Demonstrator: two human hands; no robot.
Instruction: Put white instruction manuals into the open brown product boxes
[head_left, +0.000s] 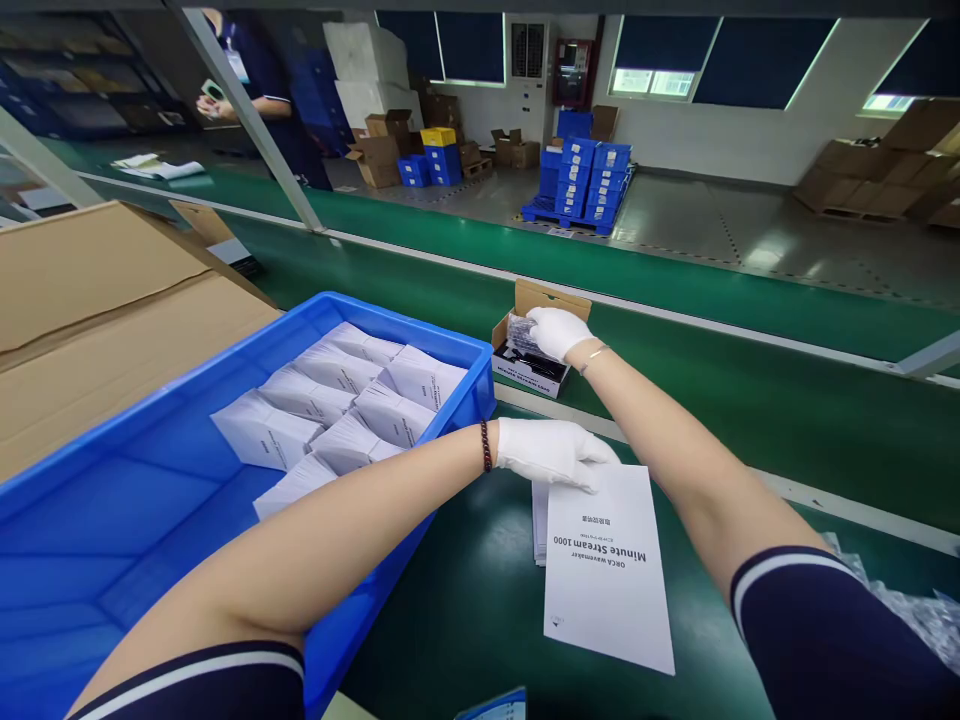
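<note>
Both my hands wear white gloves. My left hand [551,452] rests on the top edge of a white printed booklet [606,570], fingers pinched on its corner; the booklet lies atop a small stack of the same sheets on the green bench. My right hand [556,331] reaches forward into a small open cardboard box [534,372] on the conveyor edge, fingers curled over a clear plastic bag with dark parts [519,335] inside the box.
A blue plastic bin [225,520] at my left holds several white packets [337,400]. A large cardboard carton [97,310] stands behind it. Crumpled clear plastic [915,610] lies at right. A person [262,90] stands across the green conveyor; blue crates [585,180] sit stacked on the floor.
</note>
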